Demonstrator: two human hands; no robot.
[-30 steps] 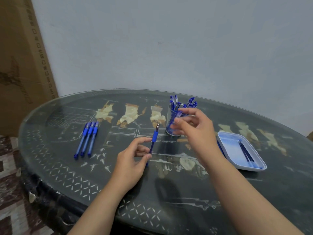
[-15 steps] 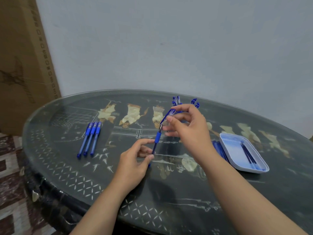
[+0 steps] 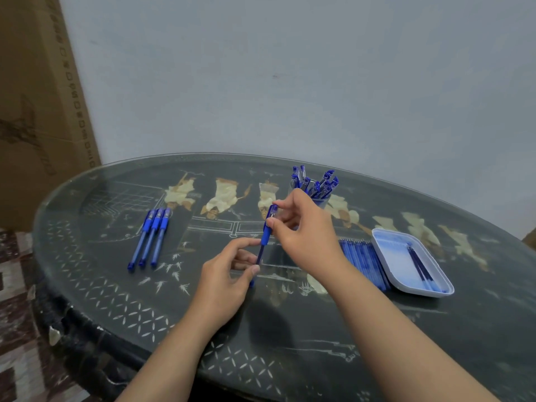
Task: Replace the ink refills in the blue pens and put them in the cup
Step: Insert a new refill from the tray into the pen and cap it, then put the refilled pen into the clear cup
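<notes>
My left hand (image 3: pixel 224 281) pinches the lower barrel of a blue pen (image 3: pixel 264 242) that stands tilted above the table. My right hand (image 3: pixel 304 233) pinches its blue cap (image 3: pixel 272 211) over the pen's tip end. Behind my right hand stands a clear cup (image 3: pixel 314 191) holding several blue pens. Three more blue pens (image 3: pixel 150 237) lie side by side at the left. A row of blue refills (image 3: pixel 362 258) lies right of my right hand.
A white tray (image 3: pixel 388 253) with a few dark refills sits at the right, beside the refill row. The dark oval table (image 3: pixel 145 309) has a glass top and a near edge low in view. A cardboard box (image 3: pixel 34 97) leans at the far left.
My right hand has brought the cap down from near the cup onto the tip end of the pen. My left hand has kept its hold on the barrel.
</notes>
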